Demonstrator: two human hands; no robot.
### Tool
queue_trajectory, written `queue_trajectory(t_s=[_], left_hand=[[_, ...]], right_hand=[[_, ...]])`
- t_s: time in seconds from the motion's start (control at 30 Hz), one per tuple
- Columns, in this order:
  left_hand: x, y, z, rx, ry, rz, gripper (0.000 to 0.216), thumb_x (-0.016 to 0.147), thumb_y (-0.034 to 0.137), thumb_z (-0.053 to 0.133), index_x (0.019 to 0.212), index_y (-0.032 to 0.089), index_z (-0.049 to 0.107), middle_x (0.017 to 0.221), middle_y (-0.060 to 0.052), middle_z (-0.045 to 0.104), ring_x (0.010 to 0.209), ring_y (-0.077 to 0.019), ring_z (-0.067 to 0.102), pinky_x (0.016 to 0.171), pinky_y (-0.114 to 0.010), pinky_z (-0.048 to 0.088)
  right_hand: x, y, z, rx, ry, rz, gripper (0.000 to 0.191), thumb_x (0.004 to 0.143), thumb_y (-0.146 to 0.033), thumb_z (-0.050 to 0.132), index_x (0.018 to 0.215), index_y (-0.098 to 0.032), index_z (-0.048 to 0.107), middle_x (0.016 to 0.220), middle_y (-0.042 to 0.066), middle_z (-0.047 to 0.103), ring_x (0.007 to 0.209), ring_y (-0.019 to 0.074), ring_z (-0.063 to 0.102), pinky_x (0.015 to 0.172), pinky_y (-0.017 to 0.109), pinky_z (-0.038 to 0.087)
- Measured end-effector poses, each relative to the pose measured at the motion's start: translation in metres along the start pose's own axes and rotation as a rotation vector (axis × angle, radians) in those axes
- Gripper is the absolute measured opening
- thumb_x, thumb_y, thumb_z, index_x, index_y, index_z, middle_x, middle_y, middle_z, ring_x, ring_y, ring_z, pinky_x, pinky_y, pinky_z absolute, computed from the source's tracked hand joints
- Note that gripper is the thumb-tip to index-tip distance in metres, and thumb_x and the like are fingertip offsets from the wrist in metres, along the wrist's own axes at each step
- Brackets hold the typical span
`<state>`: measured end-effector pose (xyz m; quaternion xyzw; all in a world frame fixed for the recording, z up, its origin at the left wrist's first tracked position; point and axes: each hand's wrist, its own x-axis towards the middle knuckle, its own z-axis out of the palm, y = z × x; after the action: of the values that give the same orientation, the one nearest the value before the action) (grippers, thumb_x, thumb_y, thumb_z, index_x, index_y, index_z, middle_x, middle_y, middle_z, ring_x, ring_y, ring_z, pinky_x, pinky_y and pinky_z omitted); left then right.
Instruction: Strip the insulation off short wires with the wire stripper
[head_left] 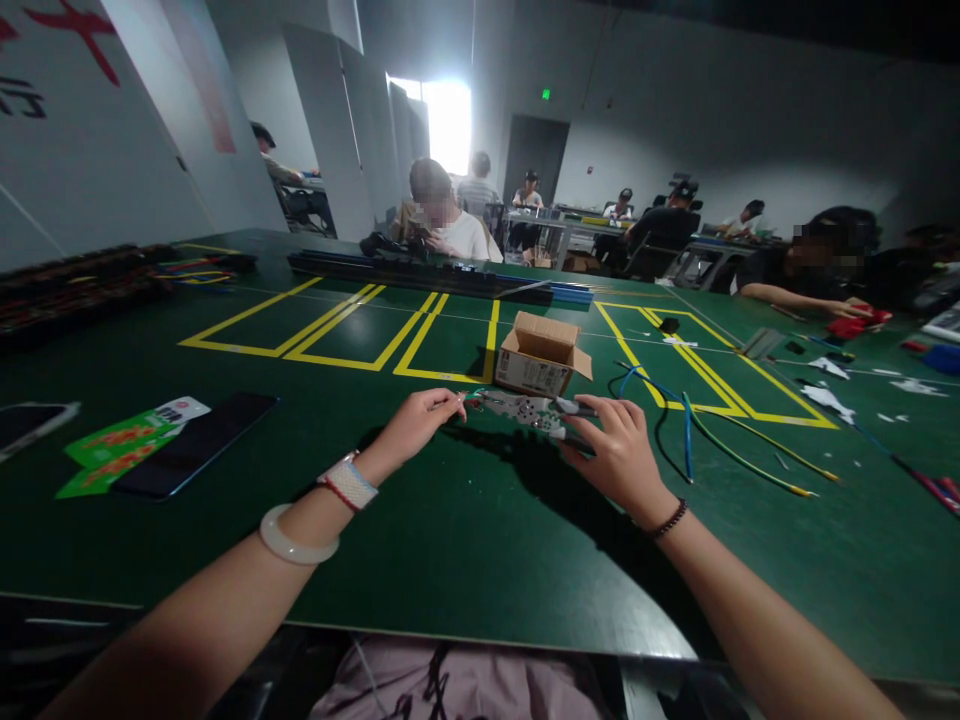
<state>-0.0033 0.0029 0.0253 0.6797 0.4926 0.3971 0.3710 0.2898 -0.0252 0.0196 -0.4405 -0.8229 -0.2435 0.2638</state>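
Left hand [426, 418] fingers pinch a green wire [474, 395]; right hand [621, 452] fingers grasp pliers [525, 408], box [534, 376] just beyond.

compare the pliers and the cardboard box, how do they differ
The pliers are in the right hand; the cardboard box stands on the table. The pliers are metallic with greyish handles; the cardboard box is mostly brown. The pliers are thin and flat; the cardboard box is bulkier, its flaps open. Both are near the middle of the view.

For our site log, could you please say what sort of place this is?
Probably a wiring workshop: the right hand holds a plier-like tool, wires lie on the green table, and people sit beyond.
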Motion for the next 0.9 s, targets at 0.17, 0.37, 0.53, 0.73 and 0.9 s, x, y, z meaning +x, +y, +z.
queue_trajectory(t_s=[0.17, 0.37, 0.53, 0.73, 0.9], left_hand=[[0.001, -0.004, -0.002, -0.283, 0.016, -0.09, 0.036, 0.088, 0.047, 0.05, 0.076, 0.015, 0.061, 0.053, 0.007, 0.031, 0.046, -0.0085, 0.029, 0.046, -0.02, 0.023], [0.001, -0.006, -0.001, -0.612, -0.042, -0.122, 0.026, 0.089, 0.038, 0.056, 0.081, 0.013, 0.058, 0.057, 0.005, 0.04, 0.046, -0.0057, 0.036, 0.044, -0.017, 0.029], [-0.003, -0.001, 0.001, -0.811, -0.117, -0.184, 0.016, 0.09, 0.03, 0.059, 0.089, 0.014, 0.056, 0.076, -0.002, 0.06, 0.066, -0.0106, 0.059, 0.058, -0.02, 0.048], [-0.006, 0.002, 0.003, -0.854, -0.257, -0.22, 0.027, 0.085, 0.035, 0.066, 0.092, 0.019, 0.046, 0.091, -0.007, 0.068, 0.068, -0.0141, 0.065, 0.045, -0.017, 0.042], [-0.005, -0.002, 0.006, -0.774, -0.291, -0.191, 0.026, 0.087, 0.033, 0.064, 0.093, 0.02, 0.042, 0.07, 0.002, 0.063, 0.038, -0.0011, 0.038, 0.038, -0.012, 0.025]], right_hand=[[-0.002, 0.005, 0.007, 0.09, 0.039, 0.084, 0.024, 0.081, -0.034, 0.063, 0.1, -0.021, 0.069, 0.119, 0.012, 0.061, 0.103, 0.0264, 0.056, 0.09, 0.045, 0.041], [-0.005, 0.01, 0.011, 0.442, 0.022, 0.232, 0.026, 0.086, -0.038, 0.058, 0.103, -0.022, 0.067, 0.117, 0.01, 0.06, 0.105, 0.0245, 0.058, 0.089, 0.041, 0.048], [-0.005, 0.003, 0.012, 0.664, 0.023, 0.286, 0.023, 0.086, -0.039, 0.059, 0.1, -0.023, 0.068, 0.113, 0.008, 0.062, 0.104, 0.0227, 0.06, 0.09, 0.038, 0.049], [-0.007, -0.004, 0.017, 0.686, -0.007, 0.303, 0.026, 0.086, -0.041, 0.058, 0.102, -0.023, 0.068, 0.116, 0.009, 0.06, 0.106, 0.0227, 0.059, 0.091, 0.038, 0.048], [-0.01, -0.005, 0.022, 0.606, -0.049, 0.281, 0.029, 0.086, -0.042, 0.059, 0.105, -0.023, 0.069, 0.118, 0.01, 0.058, 0.108, 0.0242, 0.056, 0.092, 0.042, 0.048]])
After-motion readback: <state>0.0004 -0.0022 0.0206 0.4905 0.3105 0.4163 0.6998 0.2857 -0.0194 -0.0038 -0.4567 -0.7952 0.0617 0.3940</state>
